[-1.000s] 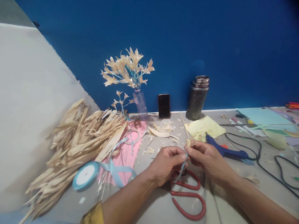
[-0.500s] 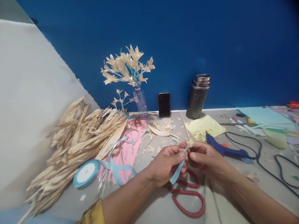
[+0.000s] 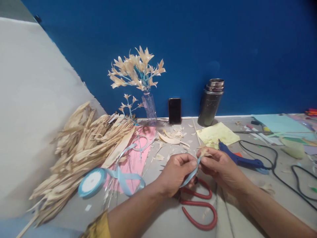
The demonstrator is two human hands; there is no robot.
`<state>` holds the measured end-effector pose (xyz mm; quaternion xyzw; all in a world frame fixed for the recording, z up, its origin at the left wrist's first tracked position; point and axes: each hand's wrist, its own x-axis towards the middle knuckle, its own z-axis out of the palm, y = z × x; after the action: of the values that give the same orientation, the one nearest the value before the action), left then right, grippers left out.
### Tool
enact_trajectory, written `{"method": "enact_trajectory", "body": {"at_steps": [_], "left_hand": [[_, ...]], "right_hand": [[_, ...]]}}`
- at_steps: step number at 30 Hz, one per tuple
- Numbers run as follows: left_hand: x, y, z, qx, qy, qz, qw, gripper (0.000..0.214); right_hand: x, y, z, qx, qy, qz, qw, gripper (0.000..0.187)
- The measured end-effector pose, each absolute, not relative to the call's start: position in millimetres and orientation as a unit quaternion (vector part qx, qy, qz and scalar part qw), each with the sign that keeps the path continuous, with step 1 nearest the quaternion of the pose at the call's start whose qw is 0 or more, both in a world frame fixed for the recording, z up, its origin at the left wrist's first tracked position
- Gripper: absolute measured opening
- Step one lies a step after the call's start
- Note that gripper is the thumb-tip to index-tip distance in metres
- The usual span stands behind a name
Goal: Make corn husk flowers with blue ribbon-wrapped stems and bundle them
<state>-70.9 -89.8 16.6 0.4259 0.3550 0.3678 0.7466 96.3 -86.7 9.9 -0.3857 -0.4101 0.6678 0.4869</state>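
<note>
Between thumb and fingers, my left hand (image 3: 177, 173) pinches a short strip of light blue ribbon (image 3: 191, 175), whose loose end hangs down over the fingers. My right hand (image 3: 220, 167) is closed on a small pale husk flower (image 3: 204, 152), where the ribbon's upper end meets it. Fingers cover most of the flower, and any stem is hidden. Just below both hands lie scissors with red handles (image 3: 201, 215); their blades are out of sight under my left hand.
A blue glue gun (image 3: 241, 161) with a black cord lies right. Left are dried corn husks (image 3: 84, 148), a ribbon spool (image 3: 92, 182) and pink paper (image 3: 138, 158) with wires. Behind stand a bottle (image 3: 149, 107) of husk flowers, a phone (image 3: 174, 111) and a flask (image 3: 211, 102).
My right hand has turned the flower, so it is now more covered by the fingers. The ribbon has twisted and lies closer to my left hand.
</note>
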Motion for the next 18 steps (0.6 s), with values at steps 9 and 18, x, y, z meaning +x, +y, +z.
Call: {"method": "enact_trajectory", "body": {"at_steps": [9,18], "left_hand": [[-72.5,-98.2,30.5,0.535,0.442,0.433,0.575,0.022],[-68.9,-102.0,26.1,0.575,0.444,0.431,0.535,0.017]], "right_hand": [[96.3,-85.8,11.2,-0.388,-0.396,0.660,0.507,0.031],[95.5,-88.8,8.5,-0.426,-0.450,0.597,0.510,0.018]]}}
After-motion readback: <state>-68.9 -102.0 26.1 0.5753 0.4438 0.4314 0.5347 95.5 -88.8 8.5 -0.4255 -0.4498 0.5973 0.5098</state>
